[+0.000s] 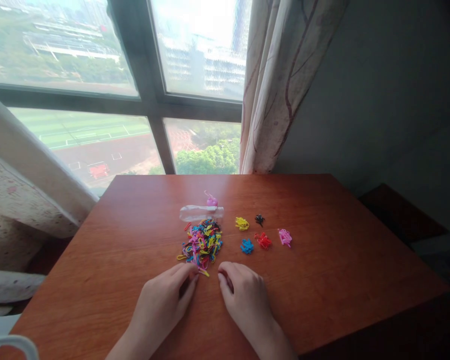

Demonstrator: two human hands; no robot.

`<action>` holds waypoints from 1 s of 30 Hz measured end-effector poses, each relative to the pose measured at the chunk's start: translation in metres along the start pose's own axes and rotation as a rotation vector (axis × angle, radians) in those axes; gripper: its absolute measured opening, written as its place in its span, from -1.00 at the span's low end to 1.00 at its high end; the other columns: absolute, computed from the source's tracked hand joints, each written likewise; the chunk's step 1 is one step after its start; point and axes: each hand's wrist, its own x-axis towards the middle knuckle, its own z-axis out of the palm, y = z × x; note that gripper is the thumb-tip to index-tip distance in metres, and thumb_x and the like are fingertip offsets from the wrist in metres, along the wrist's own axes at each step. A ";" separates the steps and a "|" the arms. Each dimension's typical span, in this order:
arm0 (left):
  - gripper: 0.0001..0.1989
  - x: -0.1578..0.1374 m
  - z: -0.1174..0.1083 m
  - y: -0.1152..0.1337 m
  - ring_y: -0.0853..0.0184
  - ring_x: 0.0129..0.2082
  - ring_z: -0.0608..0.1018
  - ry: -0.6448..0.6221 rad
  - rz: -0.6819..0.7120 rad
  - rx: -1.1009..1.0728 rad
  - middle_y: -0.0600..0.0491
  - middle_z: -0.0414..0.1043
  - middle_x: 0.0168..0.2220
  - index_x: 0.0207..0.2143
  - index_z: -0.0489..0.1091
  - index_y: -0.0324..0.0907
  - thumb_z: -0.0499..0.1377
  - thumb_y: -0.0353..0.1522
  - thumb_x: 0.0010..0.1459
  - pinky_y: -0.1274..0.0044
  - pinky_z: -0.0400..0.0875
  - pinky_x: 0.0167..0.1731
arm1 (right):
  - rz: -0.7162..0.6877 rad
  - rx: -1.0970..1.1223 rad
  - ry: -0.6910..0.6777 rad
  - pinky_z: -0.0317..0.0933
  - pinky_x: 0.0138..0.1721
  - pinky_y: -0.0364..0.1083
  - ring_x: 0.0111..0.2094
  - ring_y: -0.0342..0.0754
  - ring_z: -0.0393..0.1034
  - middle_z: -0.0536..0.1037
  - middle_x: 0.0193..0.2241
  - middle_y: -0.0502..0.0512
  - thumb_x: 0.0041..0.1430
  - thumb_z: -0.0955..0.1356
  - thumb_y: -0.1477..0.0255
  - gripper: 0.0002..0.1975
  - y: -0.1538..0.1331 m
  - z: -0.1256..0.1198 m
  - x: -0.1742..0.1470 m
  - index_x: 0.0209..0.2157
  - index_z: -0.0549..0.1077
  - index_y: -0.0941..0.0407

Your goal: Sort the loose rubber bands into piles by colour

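Note:
A heap of small mixed-colour rubber bands (204, 241) lies on the table in front of my hands. At the near edge of the heap, my left hand (170, 292) is closed, thumb and fingers pinched together. A yellow rubber band (204, 272) sticks out from its fingertips. My right hand (245, 292) is closed in a pinch just right of it, and whatever may be between its fingertips is hidden. Sorted by colour, small piles lie to the right: yellow bands (242, 223), black bands (259, 219), blue bands (246, 246), red bands (263, 241) and pink bands (285, 237).
Behind the heap lies a clear plastic container (198, 213) on its side, with a pink cap-like piece (212, 201) by it. The brown wooden table (341, 280) meets a window (150, 95) with curtains (273, 85). A white curved object (13, 342) shows at lower left.

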 end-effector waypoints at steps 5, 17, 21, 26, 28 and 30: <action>-0.82 -0.002 0.005 -0.004 0.34 -0.28 0.64 0.063 -0.006 -0.009 0.16 0.60 -0.22 -0.15 0.42 -0.01 0.04 -0.32 0.27 0.59 0.43 -0.31 | 0.000 0.025 0.010 -0.02 -0.38 -0.14 -0.41 -0.11 0.38 0.50 -0.45 -0.09 0.18 0.31 0.58 -0.86 0.001 0.004 0.001 -0.36 0.40 0.04; -0.84 0.000 0.001 0.004 0.32 -0.34 0.61 -0.039 -0.021 0.018 0.15 0.56 -0.33 -0.27 0.41 -0.04 0.03 -0.31 0.28 0.58 0.38 -0.38 | -0.014 0.036 0.031 -0.02 -0.39 -0.13 -0.43 -0.10 0.36 0.49 -0.48 -0.06 0.20 0.29 0.56 -0.86 0.002 0.005 0.000 -0.36 0.41 0.05; -0.85 -0.001 0.002 0.005 0.34 -0.35 0.59 -0.031 -0.009 -0.028 0.14 0.54 -0.35 -0.28 0.40 -0.06 0.03 -0.33 0.27 0.59 0.37 -0.37 | -0.016 0.032 0.029 -0.01 -0.39 -0.14 -0.42 -0.10 0.37 0.49 -0.47 -0.06 0.19 0.29 0.57 -0.86 0.002 0.005 0.000 -0.37 0.40 0.05; -0.85 0.000 0.002 0.007 0.39 -0.41 0.56 -0.025 0.032 -0.104 0.15 0.53 -0.36 -0.29 0.39 -0.07 0.04 -0.40 0.23 0.62 0.37 -0.39 | -0.017 0.031 0.032 0.00 -0.39 -0.14 -0.43 -0.09 0.37 0.50 -0.48 -0.05 0.20 0.29 0.56 -0.87 0.003 0.006 0.000 -0.37 0.41 0.05; -0.85 0.000 0.002 0.007 0.39 -0.39 0.57 -0.020 0.039 -0.111 0.14 0.53 -0.36 -0.29 0.40 -0.07 0.03 -0.40 0.24 0.63 0.37 -0.39 | -0.021 0.048 0.027 0.02 -0.38 -0.14 -0.42 -0.09 0.37 0.50 -0.46 -0.05 0.20 0.29 0.55 -0.87 0.003 0.005 0.000 -0.35 0.42 0.04; -0.85 0.000 0.003 0.007 0.38 -0.36 0.58 -0.015 0.050 -0.116 0.13 0.54 -0.33 -0.27 0.40 -0.07 0.03 -0.39 0.25 0.63 0.38 -0.37 | -0.034 0.082 0.011 0.05 -0.35 -0.14 -0.39 -0.08 0.38 0.52 -0.44 -0.05 0.21 0.30 0.55 -0.87 0.002 0.005 -0.001 -0.31 0.44 0.03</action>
